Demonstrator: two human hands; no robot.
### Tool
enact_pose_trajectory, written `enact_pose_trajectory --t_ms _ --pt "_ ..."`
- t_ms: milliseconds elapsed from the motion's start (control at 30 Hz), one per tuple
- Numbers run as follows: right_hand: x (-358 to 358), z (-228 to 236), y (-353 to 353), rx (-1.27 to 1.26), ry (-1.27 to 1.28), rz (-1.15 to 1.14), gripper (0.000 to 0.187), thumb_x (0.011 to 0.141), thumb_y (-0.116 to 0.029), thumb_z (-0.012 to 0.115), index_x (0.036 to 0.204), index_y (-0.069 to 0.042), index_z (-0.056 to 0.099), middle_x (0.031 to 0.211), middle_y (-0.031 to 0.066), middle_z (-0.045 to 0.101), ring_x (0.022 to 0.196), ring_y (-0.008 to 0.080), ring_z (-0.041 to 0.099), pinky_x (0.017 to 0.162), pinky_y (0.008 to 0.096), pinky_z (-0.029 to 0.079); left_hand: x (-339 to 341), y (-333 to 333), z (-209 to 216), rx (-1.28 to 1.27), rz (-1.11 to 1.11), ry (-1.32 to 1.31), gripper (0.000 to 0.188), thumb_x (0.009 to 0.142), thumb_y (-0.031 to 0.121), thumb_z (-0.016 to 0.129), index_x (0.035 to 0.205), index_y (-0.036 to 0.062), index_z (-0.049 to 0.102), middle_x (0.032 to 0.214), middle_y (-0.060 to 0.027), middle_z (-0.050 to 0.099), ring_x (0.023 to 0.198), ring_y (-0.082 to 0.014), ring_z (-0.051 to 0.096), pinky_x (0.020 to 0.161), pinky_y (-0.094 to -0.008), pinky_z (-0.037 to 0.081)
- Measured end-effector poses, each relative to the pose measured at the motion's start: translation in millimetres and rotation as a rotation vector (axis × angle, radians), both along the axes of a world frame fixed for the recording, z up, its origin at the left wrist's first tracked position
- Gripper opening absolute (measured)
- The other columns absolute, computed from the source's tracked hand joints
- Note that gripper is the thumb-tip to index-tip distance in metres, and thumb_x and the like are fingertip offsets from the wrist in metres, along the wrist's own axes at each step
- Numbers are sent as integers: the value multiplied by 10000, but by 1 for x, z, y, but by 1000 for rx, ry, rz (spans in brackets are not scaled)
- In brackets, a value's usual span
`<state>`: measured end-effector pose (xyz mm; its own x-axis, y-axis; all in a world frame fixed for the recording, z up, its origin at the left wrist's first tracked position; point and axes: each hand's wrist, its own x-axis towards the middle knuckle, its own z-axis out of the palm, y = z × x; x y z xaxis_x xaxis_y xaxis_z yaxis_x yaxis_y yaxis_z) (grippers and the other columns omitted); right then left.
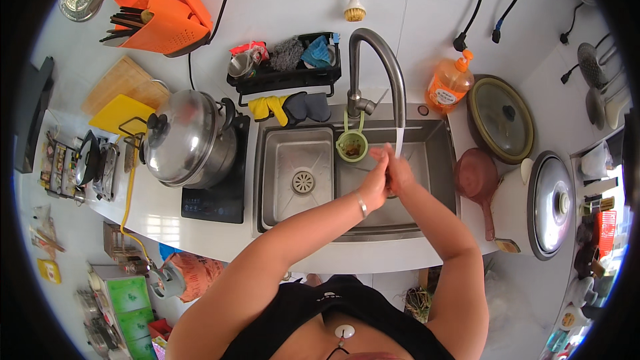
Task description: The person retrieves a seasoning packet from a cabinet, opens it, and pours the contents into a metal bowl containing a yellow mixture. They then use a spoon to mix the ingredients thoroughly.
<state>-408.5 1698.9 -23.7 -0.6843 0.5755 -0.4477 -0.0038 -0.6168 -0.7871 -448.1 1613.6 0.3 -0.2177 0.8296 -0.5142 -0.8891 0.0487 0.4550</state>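
While left hand [375,183] and right hand [401,173] meet under running water [400,140], openness and contents unclear, the far-centre faucet [354,75] looks rigid, likely slippery wet, best gripped by its lever [382,97].

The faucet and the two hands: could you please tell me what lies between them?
In the head view, a stream of water lies between the faucet and the left hand and right hand.

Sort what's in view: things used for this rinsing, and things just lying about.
In use:
- tap
- running water
- right basin

Lying about:
- steel pot
- reddish pan
- yellow board
- wooden board
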Motion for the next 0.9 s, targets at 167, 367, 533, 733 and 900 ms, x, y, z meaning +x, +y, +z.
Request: enact_pose_trajectory --t_ms 167,367,533,733,900 --pt "37 -9 60 90 -188 260 315 916 -245 450 1092 -33 605 933 78 636 806 163 588 735 295 464 6 70 -45 -144 60 -32 407 899 541 443 782 159 521 705 -14 536 633 -174 534 552 -276 436" --pt "-21 35 118 346 -263 361 156 854 -179 568 937 -59 624 845 49 616 799 146 574 741 289 460 -11 78 -42 -278 198 77 349 924 396 460 767 95 539 597 -30 500 461 -149 486 401 -267 381" --pt "-78 -18 225 320 -21 478 295 894 -188 494 1150 -39 491 940 40 588 848 160 580 658 258 463 -6 66 -44 -115 -200 1185 202 816 218 556 864 23 572 628 -108 563 619 -236 591 534 -376 464" --pt "-89 -23 146 74 146 400 518 903 -308 507 1365 -109 384 1395 20 401 1244 208 418 999 406 320 -10 -45 -37 -457 -1028 1679 399 761 331 630 984 0 642 1125 -187 590 1090 -326 541 906 -410 440" --pt "22 -145 100 -192 339 593 392 959 -383 367 1167 -87 517 1119 24 561 992 161 533 804 336 442 -36 -33 -49 -507 -515 1508 368 733 237 630 1001 -15 617 1104 -167 597 1052 -325 556 952 -376 404"
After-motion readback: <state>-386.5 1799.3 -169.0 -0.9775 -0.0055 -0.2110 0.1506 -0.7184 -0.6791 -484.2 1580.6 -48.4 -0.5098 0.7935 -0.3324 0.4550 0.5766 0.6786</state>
